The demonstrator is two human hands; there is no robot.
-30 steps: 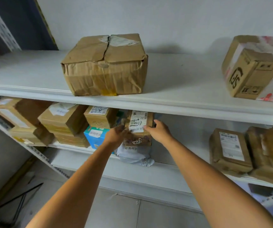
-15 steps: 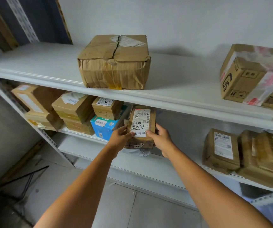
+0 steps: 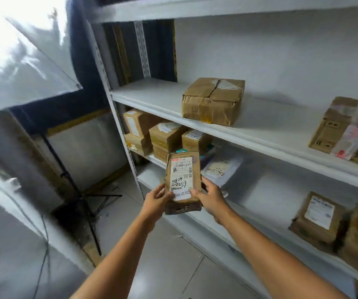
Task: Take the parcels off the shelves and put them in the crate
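A small brown parcel [image 3: 183, 169] with a white shipping label and handwritten numbers is held upright in front of the lower shelf. My left hand [image 3: 156, 200] grips its lower left edge and my right hand [image 3: 209, 198] grips its lower right edge. Behind it on the lower shelf [image 3: 257, 219] lie a grey mailer bag [image 3: 222, 169] and several stacked brown boxes [image 3: 165, 134]. A crumpled brown box [image 3: 213, 101] and a taped carton [image 3: 344, 128] sit on the upper shelf [image 3: 270, 130]. No crate is in view.
More brown parcels [image 3: 318, 221] sit at the right end of the lower shelf. A black tripod stand [image 3: 81, 190] and cables are on the tiled floor to the left, beside the shelf's upright post [image 3: 117, 117]. A pale blurred sheet fills the upper left.
Both hands have pulled the labelled parcel out from the lower shelf and toward me. The view has swung left and back, showing the shelf's end post and the floor.
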